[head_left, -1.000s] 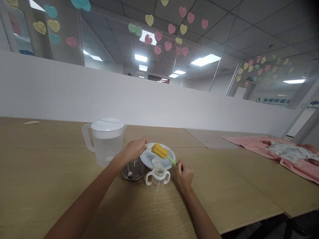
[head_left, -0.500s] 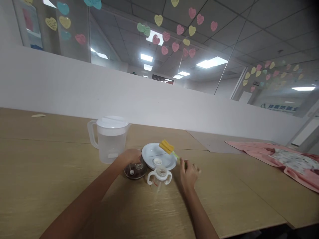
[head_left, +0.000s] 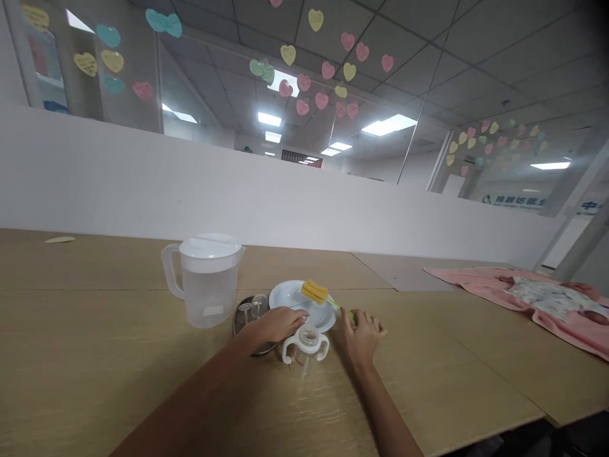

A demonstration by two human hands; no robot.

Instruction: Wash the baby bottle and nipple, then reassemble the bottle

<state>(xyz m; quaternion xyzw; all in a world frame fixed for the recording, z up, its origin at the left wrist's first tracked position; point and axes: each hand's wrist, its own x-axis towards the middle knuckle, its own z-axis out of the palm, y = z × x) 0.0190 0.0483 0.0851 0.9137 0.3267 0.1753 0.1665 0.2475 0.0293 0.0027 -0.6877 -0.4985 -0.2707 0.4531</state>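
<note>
My right hand (head_left: 364,333) is closed around the green handle of a bottle brush (head_left: 314,292), whose yellow sponge head rests over a white plate (head_left: 285,295). My left hand (head_left: 283,322) reaches across the plate's near left side, its fingers closed on a small white bottle ring that they mostly hide. Just in front stands a clear baby bottle (head_left: 307,352), upright and uncapped, with two white side handles. Partly under my left wrist lies a round metal tray (head_left: 236,327) holding a clear dome cap (head_left: 259,306) and a small pale part (head_left: 244,308).
A lidded translucent pitcher (head_left: 209,279) with liquid stands left of the tray. On the far right, a pink cloth (head_left: 480,282) carries a doll-like figure in patterned clothing (head_left: 542,295). A low white wall (head_left: 285,203) with glass above borders the table's back.
My left hand has moved right, from the metal tray to the white ring by the plate, uncovering the dome cap. My right hand keeps hold of the brush. The view has shifted slightly.
</note>
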